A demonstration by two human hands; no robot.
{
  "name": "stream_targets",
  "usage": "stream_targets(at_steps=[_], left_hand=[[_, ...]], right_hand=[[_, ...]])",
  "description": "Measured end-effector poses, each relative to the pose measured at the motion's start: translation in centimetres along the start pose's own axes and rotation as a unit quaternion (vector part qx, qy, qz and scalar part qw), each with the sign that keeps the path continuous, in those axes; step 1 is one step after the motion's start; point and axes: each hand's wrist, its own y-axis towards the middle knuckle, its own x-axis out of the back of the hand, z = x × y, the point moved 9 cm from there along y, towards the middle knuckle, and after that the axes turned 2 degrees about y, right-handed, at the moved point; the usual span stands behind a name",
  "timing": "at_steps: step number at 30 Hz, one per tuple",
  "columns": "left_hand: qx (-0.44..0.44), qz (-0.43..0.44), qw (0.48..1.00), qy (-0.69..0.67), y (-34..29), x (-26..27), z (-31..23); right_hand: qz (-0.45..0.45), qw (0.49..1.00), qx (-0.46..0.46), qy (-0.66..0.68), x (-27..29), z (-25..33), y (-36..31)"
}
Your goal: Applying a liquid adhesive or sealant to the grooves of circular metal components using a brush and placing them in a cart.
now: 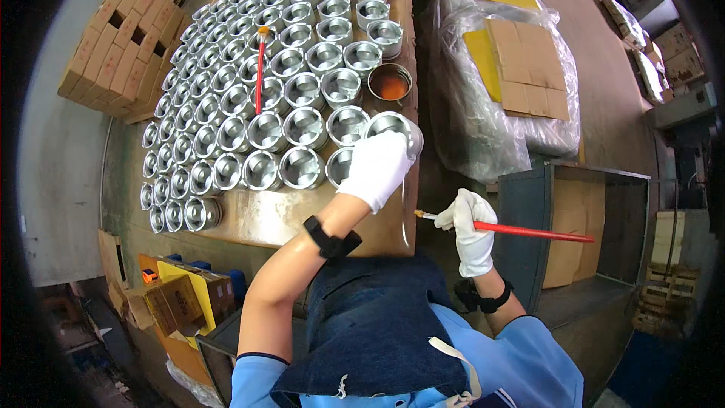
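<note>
My left hand (377, 166), in a white glove, grips a shiny metal piston (394, 125) at the near right corner of the wooden table (302, 219). My right hand (470, 227), also gloved, holds a red-handled brush (529, 232) off the table's right edge, bristles pointing left. A small tin of orange-brown liquid (390, 83) stands just beyond the held piston. Several rows of identical pistons (257, 98) cover the table. A second red brush (260, 68) lies across them.
Plastic-wrapped stacks topped with yellow and brown cardboard sheets (513, 60) stand to the right. A blue-grey open cabinet (581, 227) is beside my right hand. Stacked cardboard boxes (121, 45) sit on the floor at left, and yellow cartons (185, 295) lie below the table.
</note>
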Motion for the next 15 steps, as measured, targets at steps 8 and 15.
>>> stream_targets(at_steps=[8,15], left_hand=[[-0.040,-0.006,0.997,0.064,0.5,-6.6,0.5],[-0.068,-0.068,0.993,0.063,-2.0,-5.1,0.5]], right_hand=[[0.064,0.993,0.088,-0.040,-0.1,1.9,0.0],[0.061,0.997,-0.039,0.005,-2.4,0.9,1.3]])
